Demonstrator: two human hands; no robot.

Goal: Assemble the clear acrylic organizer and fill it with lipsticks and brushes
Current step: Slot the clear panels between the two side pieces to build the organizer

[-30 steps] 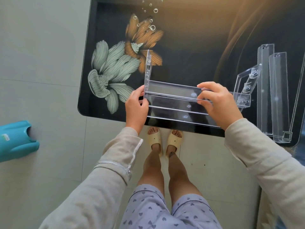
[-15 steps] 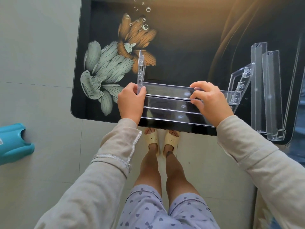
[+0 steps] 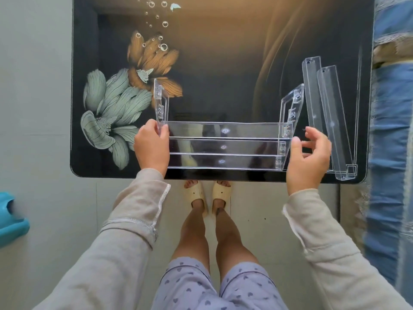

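On the table (image 3: 223,63), at its near edge, stands the organizer (image 3: 223,146), with two loose trays (image 3: 333,113) just right of it; the left hand (image 3: 152,148) pinches its left end, while the right hand (image 3: 308,157), beside its right end, has its fingers (image 3: 312,132) spread and loosely curled, holding nothing.

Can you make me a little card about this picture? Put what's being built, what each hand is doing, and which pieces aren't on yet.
being built: clear acrylic organizer, three troughs between two side panels
where: near edge of the black flower-print table
left hand: grips the left side panel
right hand: thumb at the right side panel, fingers loosely curled, holding nothing
not yet fitted: two loose clear troughs lying on the table to the right
lipsticks and brushes: none in view
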